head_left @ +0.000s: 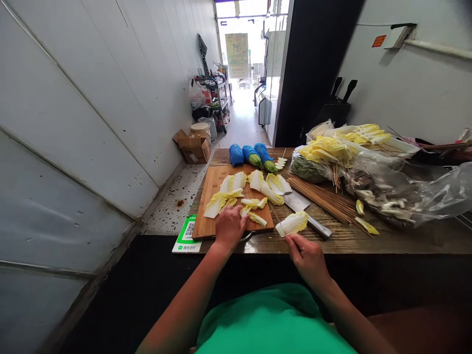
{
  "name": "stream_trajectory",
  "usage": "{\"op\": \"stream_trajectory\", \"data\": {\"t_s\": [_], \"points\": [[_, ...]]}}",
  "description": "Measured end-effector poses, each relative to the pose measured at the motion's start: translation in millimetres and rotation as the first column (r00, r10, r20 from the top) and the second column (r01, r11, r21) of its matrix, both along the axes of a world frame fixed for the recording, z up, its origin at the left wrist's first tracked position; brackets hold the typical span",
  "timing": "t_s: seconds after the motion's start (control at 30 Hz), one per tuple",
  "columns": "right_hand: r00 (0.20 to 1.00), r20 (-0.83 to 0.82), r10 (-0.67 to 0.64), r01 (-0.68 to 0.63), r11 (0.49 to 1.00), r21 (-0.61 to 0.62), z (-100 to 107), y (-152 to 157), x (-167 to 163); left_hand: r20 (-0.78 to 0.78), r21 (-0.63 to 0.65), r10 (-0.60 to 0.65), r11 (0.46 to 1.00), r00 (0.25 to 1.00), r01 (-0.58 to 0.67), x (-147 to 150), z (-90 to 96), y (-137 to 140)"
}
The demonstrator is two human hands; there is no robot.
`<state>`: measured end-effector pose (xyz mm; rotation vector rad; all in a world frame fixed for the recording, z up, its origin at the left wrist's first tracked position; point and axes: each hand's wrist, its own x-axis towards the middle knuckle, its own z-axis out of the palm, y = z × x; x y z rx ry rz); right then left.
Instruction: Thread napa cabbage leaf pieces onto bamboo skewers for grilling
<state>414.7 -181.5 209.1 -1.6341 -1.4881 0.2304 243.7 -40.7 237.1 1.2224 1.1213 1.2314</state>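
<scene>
My right hand [308,255] is closed on a thin bamboo skewer [276,216] with a napa cabbage leaf [294,223] on it, just off the right side of the cutting board. My left hand [229,227] reaches onto the wooden cutting board [206,223]. Its thumb and fingers close around a small napa cabbage piece [245,211], though the fingertips are partly hidden. More cut cabbage leaves [233,183] lie over the board, some white at the base with yellow frilled edges. A cleaver [297,201] rests to the board's right, its handle toward me.
Loose bamboo skewers [324,196] lie right of the cleaver. Behind them are piled skewered cabbage [328,150] and a clear bag of mushrooms [387,191]. Green squashes in blue foam nets [254,156] sit at the back. A QR-code card [187,236] lies at the left edge.
</scene>
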Motion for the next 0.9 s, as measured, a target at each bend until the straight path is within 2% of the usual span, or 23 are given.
{"op": "stream_trajectory", "data": {"t_s": [0.13, 0.33, 0.5, 0.6, 0.8, 0.9], "points": [[1.0, -0.005, 0.014, -0.014, 1.0, -0.004, -5, 2, -4, 0.012, -0.04, -0.031, 0.999, 0.999, 0.032, 5, -11.7, 2], [0.988, 0.117, 0.1, -0.096, 0.995, -0.038, -9, 7, -18, 0.13, -0.154, -0.041, 0.986, 0.991, 0.061, -5, -8.4, 15], [0.958, 0.257, 0.127, -0.119, 0.992, -0.044, -11, 19, -41, 0.292, -0.353, -0.125, 0.907, 0.948, 0.228, -17, -6.1, 12], [0.942, 0.3, 0.149, -0.132, 0.988, -0.076, -11, 27, -50, 0.326, -0.422, -0.086, 0.878, 0.941, 0.227, -23, -6.8, 11], [0.929, 0.33, 0.167, -0.132, 0.983, -0.124, -14, 34, -56, 0.366, -0.47, 0.021, 0.867, 0.93, 0.165, -26, -5.8, 9], [0.93, 0.33, 0.161, -0.129, 0.985, -0.117, -15, 33, -55, 0.408, -0.507, 0.033, 0.839, 0.912, 0.197, -26, -4.3, 8]]}}
